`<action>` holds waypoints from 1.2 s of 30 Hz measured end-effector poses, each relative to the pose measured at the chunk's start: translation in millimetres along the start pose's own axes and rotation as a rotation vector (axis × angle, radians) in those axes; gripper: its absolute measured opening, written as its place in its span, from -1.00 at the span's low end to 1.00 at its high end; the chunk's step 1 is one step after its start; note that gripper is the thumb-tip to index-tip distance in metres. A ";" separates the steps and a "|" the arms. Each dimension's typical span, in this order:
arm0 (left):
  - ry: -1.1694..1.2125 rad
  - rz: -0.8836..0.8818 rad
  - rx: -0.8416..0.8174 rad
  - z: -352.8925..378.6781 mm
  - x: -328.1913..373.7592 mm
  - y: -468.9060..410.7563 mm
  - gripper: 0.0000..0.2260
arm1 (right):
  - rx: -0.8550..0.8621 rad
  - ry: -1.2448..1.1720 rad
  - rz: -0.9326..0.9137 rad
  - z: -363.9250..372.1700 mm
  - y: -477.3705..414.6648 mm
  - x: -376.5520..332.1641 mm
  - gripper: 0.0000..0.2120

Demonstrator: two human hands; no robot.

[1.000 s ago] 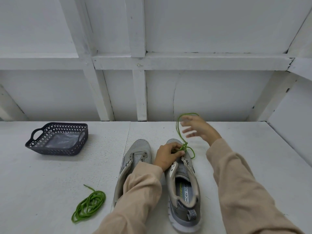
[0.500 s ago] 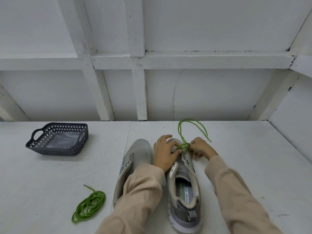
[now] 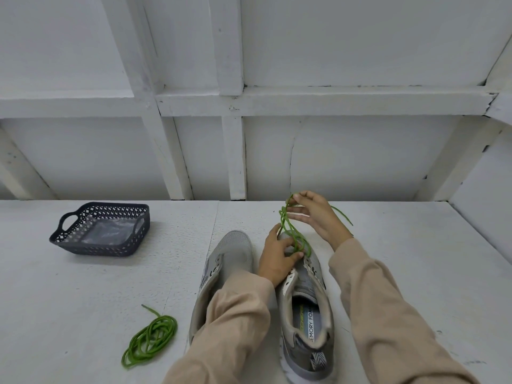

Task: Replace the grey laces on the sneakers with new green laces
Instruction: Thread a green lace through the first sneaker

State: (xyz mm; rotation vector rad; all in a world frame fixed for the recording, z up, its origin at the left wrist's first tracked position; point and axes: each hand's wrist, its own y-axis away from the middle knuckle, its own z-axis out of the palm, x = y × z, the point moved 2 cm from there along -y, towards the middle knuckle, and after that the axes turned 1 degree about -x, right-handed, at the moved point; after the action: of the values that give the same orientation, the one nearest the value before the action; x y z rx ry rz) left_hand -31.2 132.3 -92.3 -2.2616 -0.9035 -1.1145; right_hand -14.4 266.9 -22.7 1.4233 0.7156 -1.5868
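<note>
Two grey sneakers stand side by side on the white table, toes pointing away. My left hand (image 3: 277, 259) lies on the toe end of the right sneaker (image 3: 307, 309) and pinches a green lace (image 3: 291, 228) down at its front eyelets. My right hand (image 3: 318, 214) is raised above the toe and pinches the same lace near its top, drawing it up; one loose end trails to the right. The left sneaker (image 3: 232, 259) has no lace and my left sleeve covers part of it. A second green lace (image 3: 151, 340) lies coiled on the table at the lower left.
A dark latticed basket (image 3: 101, 230) with handles stands at the left rear of the table (image 3: 83, 300), with something clear and crumpled inside. A white panelled wall rises behind the table, and a side wall closes in on the right.
My right hand has risen from the sneaker's toe up and away, pulling the green lace taut. My left hand stays on the toe, holding the lace down.
</note>
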 end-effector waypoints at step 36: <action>-0.037 0.139 0.081 -7.0 14.4 7.6 -0.78 | 0.124 0.629 0.007 -10.2 55.9 3.7 -0.88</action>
State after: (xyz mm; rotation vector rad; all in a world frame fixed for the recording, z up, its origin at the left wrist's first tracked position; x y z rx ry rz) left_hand -22.7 127.7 -77.4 -2.2476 -0.7782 -0.9620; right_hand 39.7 249.0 -21.1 2.0444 0.9755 -1.1844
